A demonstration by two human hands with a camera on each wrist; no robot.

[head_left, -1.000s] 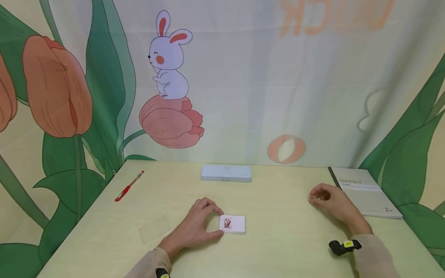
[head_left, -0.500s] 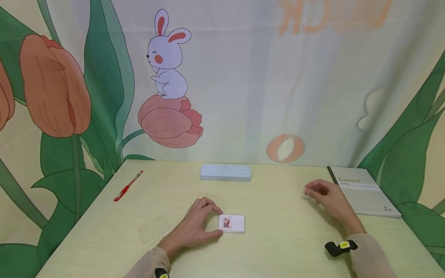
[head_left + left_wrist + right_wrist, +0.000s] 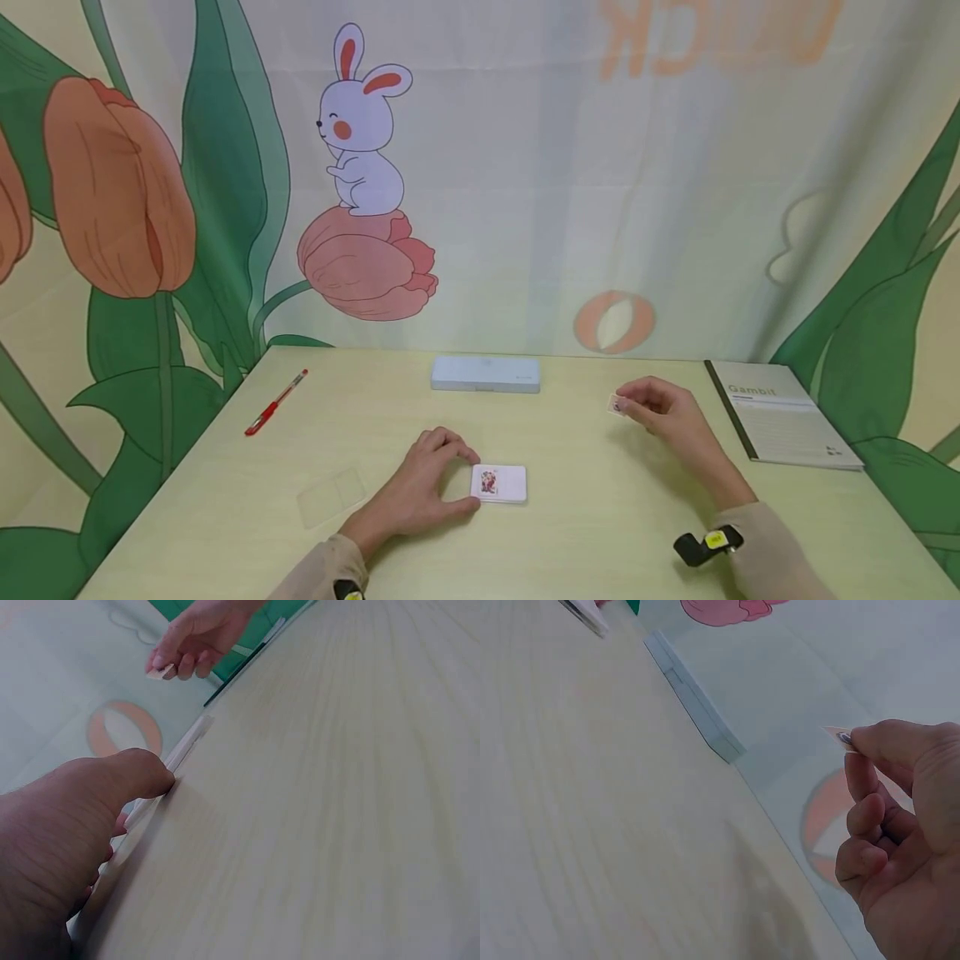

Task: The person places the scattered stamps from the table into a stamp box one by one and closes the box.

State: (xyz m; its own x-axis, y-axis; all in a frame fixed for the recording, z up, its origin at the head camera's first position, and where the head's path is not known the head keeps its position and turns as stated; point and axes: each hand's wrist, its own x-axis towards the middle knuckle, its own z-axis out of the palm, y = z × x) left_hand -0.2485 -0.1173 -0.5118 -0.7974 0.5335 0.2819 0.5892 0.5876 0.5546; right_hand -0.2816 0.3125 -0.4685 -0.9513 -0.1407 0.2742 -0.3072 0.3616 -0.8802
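On the table, a small white pad [image 3: 512, 484] with rounded corners bears a red picture sticker [image 3: 489, 482] on its left half. My left hand [image 3: 426, 485] holds this pad at its left side, index finger at the upper corner and thumb at the lower one. To the right and farther back, my right hand [image 3: 666, 414] is raised above the table. Its thumb and index finger pinch a small sticker [image 3: 839, 737] with a dark figure on a pale ground; the fingertips cover part of it. The right wrist view shows the other fingers curled in.
A pale blue case [image 3: 485, 374] lies at the table's back edge. At the far right is a grey notebook [image 3: 787, 417]. Left of my left hand lies a clear sheet [image 3: 332, 497], with a red pen [image 3: 276, 403] beyond it. A printed curtain [image 3: 510, 167] hangs behind.
My right hand has moved left and slightly up with the sticker, away from the notebook, turning more of the sticker into view. The left hand and the pad have stayed put.
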